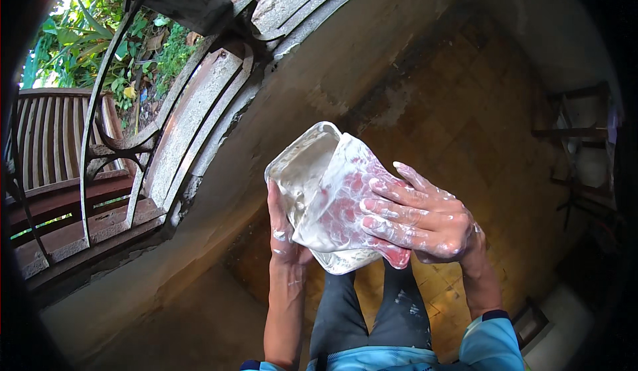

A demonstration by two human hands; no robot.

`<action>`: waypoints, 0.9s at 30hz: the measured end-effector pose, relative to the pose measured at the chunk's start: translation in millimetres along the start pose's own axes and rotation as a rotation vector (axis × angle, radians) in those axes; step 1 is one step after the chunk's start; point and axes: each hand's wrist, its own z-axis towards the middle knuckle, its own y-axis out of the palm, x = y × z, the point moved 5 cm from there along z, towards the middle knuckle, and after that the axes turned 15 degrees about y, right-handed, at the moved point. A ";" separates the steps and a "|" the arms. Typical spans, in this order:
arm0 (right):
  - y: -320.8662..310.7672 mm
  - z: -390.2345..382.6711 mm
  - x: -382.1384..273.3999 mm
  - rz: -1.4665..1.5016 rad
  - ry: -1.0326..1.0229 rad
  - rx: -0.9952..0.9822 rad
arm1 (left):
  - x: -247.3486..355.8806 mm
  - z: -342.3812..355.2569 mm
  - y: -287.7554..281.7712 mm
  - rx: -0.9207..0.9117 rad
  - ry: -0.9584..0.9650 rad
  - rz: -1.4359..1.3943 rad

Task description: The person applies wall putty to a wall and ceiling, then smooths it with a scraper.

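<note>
My left hand (pixel 282 228) grips the side of a clear plastic tub (pixel 282 171) that holds thick white paste, tilted above my legs. Over the tub's right part lies a flat red sheet (pixel 352 195), thickly smeared with the same white paste. Its material is hard to make out, and its lower right corner (pixel 397 256) shows bare red. My right hand (pixel 425 218) has its long fingers laid across the sheet, holding it from the right; the thumb is hidden. White paste coats the fingers of that hand, and a few spots mark my left wrist.
At the left is a weathered window sill (pixel 193 118) with a bent metal grille (pixel 100 125). Outside stand a slatted wooden bench (pixel 56 138) and green plants (pixel 159 52). A bare wall (pixel 319 85) runs below the sill to a tiled floor (pixel 458 118). A wooden rack (pixel 578 135) stands far right.
</note>
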 end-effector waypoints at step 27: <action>-38.5 6.7 61.2 -0.252 0.103 -0.028 | -57.3 30.6 -3.6 0.351 -0.206 0.256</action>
